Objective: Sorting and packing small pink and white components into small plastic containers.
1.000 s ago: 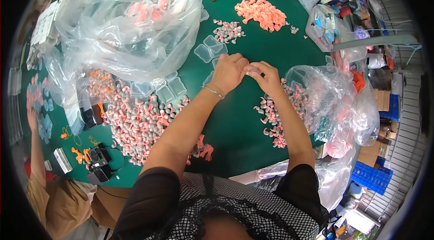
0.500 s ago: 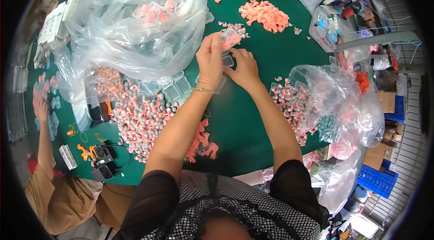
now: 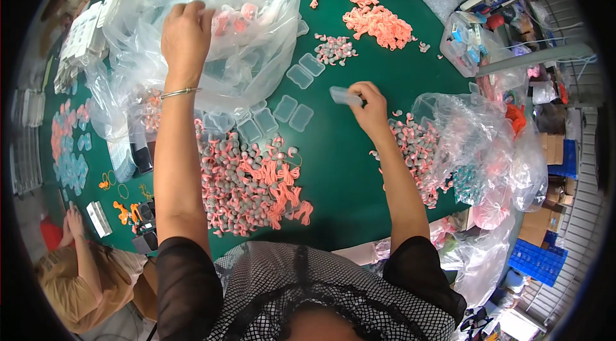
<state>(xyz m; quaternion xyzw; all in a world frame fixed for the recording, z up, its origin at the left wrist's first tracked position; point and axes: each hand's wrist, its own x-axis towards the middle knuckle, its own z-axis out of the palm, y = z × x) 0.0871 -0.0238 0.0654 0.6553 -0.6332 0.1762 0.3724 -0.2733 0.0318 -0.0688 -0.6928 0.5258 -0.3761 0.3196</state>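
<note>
My left hand point(image 3: 186, 39) is over the large clear plastic bag point(image 3: 256, 78), its fingers bent and apart with nothing visible in them. Pink-filled boxes point(image 3: 240, 18) show in the bag beside it. My right hand point(image 3: 371, 104) pinches a small clear plastic box point(image 3: 343, 95), slightly blurred, above the green table. Between my arms lie unfolded clear boxes, one pair of halves point(image 3: 299, 76) farther off and another point(image 3: 293, 113) nearer. A heap of grey-and-pink small pieces point(image 3: 234, 180) spreads beside my left forearm, with bundled pink cords point(image 3: 282, 190) at its right edge.
Farther back are a pile of coral cord bundles point(image 3: 378, 23) and some small grey-and-pink pieces point(image 3: 333, 50). Another heap of pieces point(image 3: 414, 155) and clear bags point(image 3: 468, 142) sit right. At the left, a co-worker point(image 3: 80, 277) sits near blue and pink items point(image 3: 70, 167).
My left hand has moved left from the middle to the bag, and the pink-filled box it held is no longer in view there. My right hand has shifted right and lifted a clear box.
</note>
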